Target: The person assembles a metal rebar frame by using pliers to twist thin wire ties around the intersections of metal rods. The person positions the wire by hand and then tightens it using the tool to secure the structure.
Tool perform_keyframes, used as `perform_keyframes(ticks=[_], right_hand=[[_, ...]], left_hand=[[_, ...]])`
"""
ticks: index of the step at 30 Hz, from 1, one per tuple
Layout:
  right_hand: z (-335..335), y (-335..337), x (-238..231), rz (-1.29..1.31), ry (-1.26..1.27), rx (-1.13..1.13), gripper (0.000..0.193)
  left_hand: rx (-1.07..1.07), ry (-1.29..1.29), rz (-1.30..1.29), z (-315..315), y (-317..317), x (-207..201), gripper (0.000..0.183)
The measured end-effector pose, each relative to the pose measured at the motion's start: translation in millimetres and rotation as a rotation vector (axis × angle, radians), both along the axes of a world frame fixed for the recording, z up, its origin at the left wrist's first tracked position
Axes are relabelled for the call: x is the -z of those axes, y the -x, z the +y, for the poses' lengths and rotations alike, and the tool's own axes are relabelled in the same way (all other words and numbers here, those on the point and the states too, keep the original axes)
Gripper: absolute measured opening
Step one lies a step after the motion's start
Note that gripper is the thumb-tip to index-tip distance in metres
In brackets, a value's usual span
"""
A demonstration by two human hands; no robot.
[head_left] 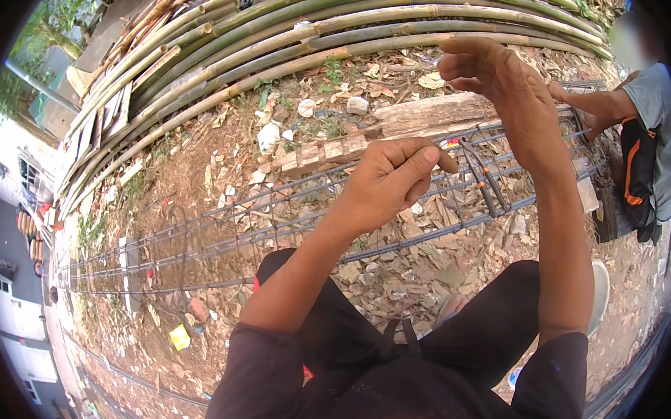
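My left hand [392, 181] is closed above a long steel rebar cage [394, 247], its thumb pressed onto the bent index finger. Anything pinched there is hidden or too small to make out. Higher and to the right, my right hand [508, 93] is raised with its fingers stretched out toward the left, and I see nothing in it. Between my forearms, a pair of pincers [483, 179] with dark, orange-marked handles lies across the cage's bars. The bars run from the lower left to the right, tied with thin cross rings.
Long bamboo poles [307, 33] are stacked beyond the cage. A weathered timber beam [431, 116] lies just behind it. At the right, another person [659, 113] sits with a hand at the cage's end. Dry leaves and rubble cover the ground [200, 180].
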State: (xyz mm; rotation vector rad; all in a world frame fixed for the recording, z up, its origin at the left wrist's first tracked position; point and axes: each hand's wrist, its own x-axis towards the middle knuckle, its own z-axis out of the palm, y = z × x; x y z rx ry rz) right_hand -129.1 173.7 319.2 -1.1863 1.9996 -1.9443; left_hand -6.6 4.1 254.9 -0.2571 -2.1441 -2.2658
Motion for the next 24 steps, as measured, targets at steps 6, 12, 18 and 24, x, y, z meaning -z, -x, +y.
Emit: perform_keyframes(ticks=[6,12,18,24], right_hand=[[-13.9,-10.7,32.2,-0.017,0.080,-0.352,0.085],[-21.6,-18.0,22.5,-0.142,0.060,-0.276,0.106],[-33.5,-17.7,19.4,-0.118,0.463,0.062,0.099],[-54.5,-63.6,44.3,0.159,-0.342,-0.016,0.050]], left_hand=[[0.103,0.057,-0.023,9.7,1.0,3.2,0.038],[0.096,-0.041,-0.032,13.4,5.4,3.5,0.039],[-0.044,-0.216,0.013,13.8,13.2,-22.5,0.034],[-0.252,-0.439,0.422,-48.9,60.4,-110.6,0.023]])
